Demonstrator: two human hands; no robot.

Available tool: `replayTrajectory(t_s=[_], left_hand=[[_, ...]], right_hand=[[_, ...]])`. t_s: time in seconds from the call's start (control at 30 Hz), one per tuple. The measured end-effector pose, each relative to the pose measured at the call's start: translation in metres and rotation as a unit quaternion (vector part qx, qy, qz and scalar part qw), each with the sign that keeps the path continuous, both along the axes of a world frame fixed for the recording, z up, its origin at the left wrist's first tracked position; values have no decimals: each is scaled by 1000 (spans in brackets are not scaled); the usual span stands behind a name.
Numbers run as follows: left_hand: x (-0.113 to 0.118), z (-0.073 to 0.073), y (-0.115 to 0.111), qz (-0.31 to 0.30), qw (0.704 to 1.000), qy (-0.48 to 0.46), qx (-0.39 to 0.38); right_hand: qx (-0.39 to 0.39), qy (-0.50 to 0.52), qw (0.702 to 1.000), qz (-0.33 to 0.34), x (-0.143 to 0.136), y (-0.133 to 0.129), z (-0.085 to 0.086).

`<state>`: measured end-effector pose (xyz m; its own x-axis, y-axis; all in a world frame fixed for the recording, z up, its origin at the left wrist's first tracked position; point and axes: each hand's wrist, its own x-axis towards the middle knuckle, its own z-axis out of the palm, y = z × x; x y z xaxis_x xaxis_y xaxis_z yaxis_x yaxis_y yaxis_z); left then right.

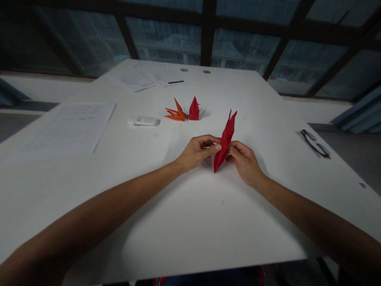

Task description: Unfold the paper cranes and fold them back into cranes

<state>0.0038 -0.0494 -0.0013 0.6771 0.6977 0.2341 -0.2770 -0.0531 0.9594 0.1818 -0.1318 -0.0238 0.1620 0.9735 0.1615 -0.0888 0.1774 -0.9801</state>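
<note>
Between my two hands, above the white table (190, 222), a piece of folded red origami paper (226, 135) is held on a slant, with two thin points at its top end. My left hand (201, 151) pinches it from the left, thumb on the near face. From the right, my right hand (244, 161) grips it near the middle, its fingertips partly hidden behind the paper. Farther back stand an orange folded paper piece (177, 112) with several spread points and a smaller red folded piece (194, 109) beside it.
A white tube-shaped bottle (143, 121) lies left of the folded pieces. Printed sheets (71, 127) cover the left side, with more papers (139, 77) and a dark pen (176, 82) at the back. Eyeglasses (315, 143) rest near the right edge.
</note>
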Motion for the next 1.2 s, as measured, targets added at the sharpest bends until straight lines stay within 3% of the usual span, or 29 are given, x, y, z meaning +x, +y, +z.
replayTrajectory(t_s=[0.27, 0.93, 1.2], left_hand=[[-2, -1, 2, -7, 1000, 1, -14], [2, -4, 4, -8, 998, -19, 66], [1, -2, 1, 60, 997, 16, 50]], right_hand=[[2, 1, 1000, -1, -1, 0, 0], [-7, 16, 1000, -19, -3, -1, 5], [7, -4, 999, -31, -3, -2, 1]])
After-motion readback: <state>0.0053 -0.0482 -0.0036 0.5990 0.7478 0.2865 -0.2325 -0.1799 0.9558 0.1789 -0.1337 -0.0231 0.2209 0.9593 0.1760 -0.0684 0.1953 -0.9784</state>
